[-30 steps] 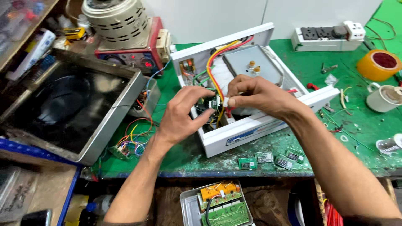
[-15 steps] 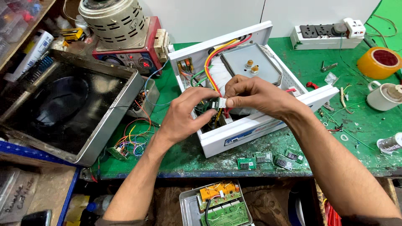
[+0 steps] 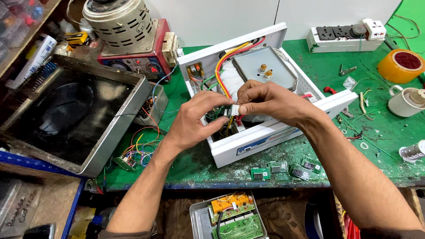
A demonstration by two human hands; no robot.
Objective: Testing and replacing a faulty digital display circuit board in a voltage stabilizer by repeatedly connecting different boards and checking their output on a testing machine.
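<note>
Fingertips of left hand [image 3: 195,121] and right hand [image 3: 270,102] pinch a small white plastic connector [image 3: 234,110] over the open white metal casing [image 3: 265,132] on the green tabletop [image 3: 380,132], wiring unfinished.

Two hands, left [image 3: 195,121] and right [image 3: 270,99], over one white box [image 3: 283,132]. In front of the box: four small display boards [image 3: 285,168]. Right of it: one tape roll [image 3: 400,65], one mug [image 3: 403,102], one power strip [image 3: 345,36]. Left of it: one metal tray [image 3: 128,128].
</note>
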